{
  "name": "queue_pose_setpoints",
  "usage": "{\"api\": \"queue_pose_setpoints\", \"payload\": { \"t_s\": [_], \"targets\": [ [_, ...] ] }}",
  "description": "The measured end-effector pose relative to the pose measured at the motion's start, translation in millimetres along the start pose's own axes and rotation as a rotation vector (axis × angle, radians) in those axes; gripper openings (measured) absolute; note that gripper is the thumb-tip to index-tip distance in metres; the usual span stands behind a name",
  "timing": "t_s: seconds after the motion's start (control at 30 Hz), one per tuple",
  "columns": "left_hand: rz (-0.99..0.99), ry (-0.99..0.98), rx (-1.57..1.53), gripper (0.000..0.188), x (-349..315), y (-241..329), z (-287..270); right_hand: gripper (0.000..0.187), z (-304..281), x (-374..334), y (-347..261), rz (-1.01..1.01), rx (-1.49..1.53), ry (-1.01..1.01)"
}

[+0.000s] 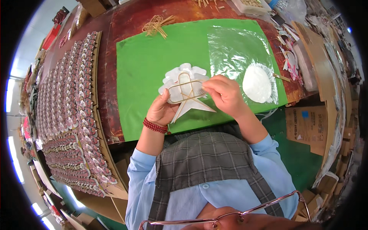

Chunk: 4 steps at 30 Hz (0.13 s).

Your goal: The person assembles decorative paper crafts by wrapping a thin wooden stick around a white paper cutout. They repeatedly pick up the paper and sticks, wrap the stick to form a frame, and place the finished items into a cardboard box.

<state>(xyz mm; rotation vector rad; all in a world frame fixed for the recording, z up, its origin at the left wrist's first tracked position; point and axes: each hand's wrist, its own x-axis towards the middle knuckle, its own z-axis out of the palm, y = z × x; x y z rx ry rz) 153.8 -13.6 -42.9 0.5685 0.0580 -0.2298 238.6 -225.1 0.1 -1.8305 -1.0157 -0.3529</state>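
My left hand, with a red bead bracelet at the wrist, grips a white paper cutout by its left side. The cutout has a scalloped top and a forked, tail-like lower end. Across its face lies a frame of thin bent bamboo strips, with looped ends and crossing pieces. My right hand has thumb and forefinger pinched together at the right end of the frame's loop. Its fingertips hide what exactly lies between them. Both hands hold the work above a green mat.
A round white mass like paste lies on clear plastic film at the right, with a small stick at its edge. More bent bamboo frames lie at the far edge. Rows of patterned cutouts cover a board at the left.
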Motion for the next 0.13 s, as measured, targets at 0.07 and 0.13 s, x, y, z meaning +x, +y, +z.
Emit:
{"api": "queue_pose_setpoints", "payload": {
  "t_s": [0.07, 0.13],
  "targets": [
    [-0.014, -0.004, -0.002, 0.065, 0.0, -2.0, 0.3, 0.011, -3.4, -3.4, -0.2, 0.018, 0.004, -0.011],
    [-0.027, -0.023, 0.017, 0.067, 0.8, -2.1, 3.8, 0.011, -6.3, -4.6, -0.6, 0.025, 0.0, -0.02]
  ]
}}
